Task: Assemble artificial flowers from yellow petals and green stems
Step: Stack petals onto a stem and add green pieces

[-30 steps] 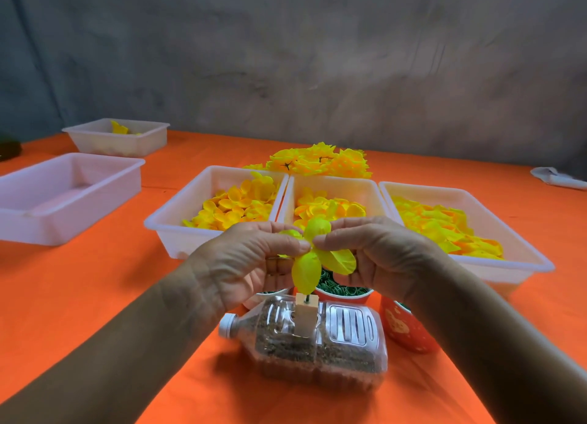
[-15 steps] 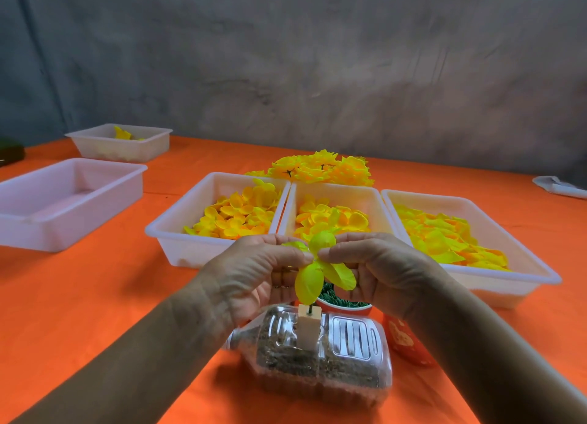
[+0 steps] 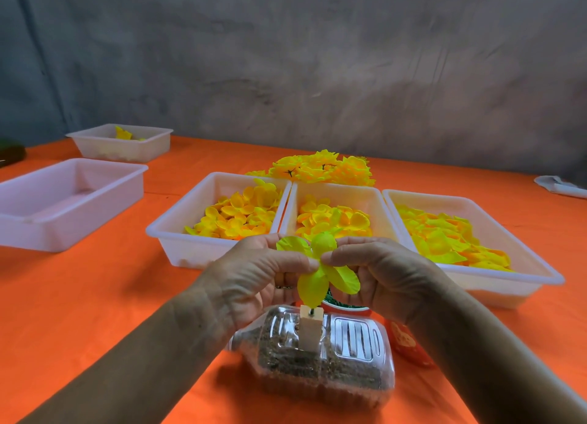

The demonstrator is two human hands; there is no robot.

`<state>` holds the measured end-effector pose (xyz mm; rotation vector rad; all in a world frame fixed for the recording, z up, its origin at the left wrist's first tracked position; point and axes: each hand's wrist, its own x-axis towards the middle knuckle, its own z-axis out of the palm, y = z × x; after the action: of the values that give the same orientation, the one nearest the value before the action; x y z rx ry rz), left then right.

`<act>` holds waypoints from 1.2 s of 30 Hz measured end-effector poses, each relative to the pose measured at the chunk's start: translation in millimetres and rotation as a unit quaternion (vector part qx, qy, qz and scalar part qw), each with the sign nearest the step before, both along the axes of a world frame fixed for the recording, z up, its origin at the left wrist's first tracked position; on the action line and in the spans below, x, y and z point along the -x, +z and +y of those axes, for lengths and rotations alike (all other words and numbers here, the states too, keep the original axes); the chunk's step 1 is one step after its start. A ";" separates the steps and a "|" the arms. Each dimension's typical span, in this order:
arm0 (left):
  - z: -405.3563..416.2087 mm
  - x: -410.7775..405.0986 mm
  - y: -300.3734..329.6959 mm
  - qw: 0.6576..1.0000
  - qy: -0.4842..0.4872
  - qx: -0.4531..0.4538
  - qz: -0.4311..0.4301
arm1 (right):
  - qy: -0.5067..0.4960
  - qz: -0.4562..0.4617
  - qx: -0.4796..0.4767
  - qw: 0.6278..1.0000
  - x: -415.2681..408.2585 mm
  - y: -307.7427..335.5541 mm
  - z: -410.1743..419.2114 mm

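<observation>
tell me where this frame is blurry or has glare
Head view: glare streaks on the clear plastic bottle; motion softens both the left hand and right hand pinching the yellow-green petal piece; wide-angle lens bows the tray edges.

Two bare forearms, no sleeves showing; left hand wears a ring on one finger; right hand unadorned.

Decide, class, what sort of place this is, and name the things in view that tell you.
Probably a small craft workbench for hand assembly, not a factory line: white trays of sorted yellow petals on an orange table, a heap of finished flowers behind, and a bottle jig.
</observation>
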<state>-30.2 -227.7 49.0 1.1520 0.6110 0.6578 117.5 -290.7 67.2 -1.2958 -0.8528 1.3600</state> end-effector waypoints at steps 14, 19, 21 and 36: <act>-2.4 -1.3 -1.5 1.000 0.017 -0.018 0.011 | 0.004 -0.011 -0.020 1.000 3.5 -4.1 -0.5; -0.8 -2.5 -3.0 0.999 0.022 0.015 0.017 | -0.011 0.002 0.005 1.000 2.6 -8.5 1.6; 0.1 -2.6 -4.3 0.999 0.025 0.025 0.020 | -0.014 0.006 0.007 1.000 2.8 -8.9 1.6; -0.8 -1.4 -25.3 0.994 0.052 -0.014 0.092 | -0.045 -0.148 0.021 0.988 1.8 -27.8 -5.3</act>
<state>-28.8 -228.5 23.7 1.2221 0.8244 0.6556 115.7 -296.0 39.4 -1.5756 -0.9564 1.1351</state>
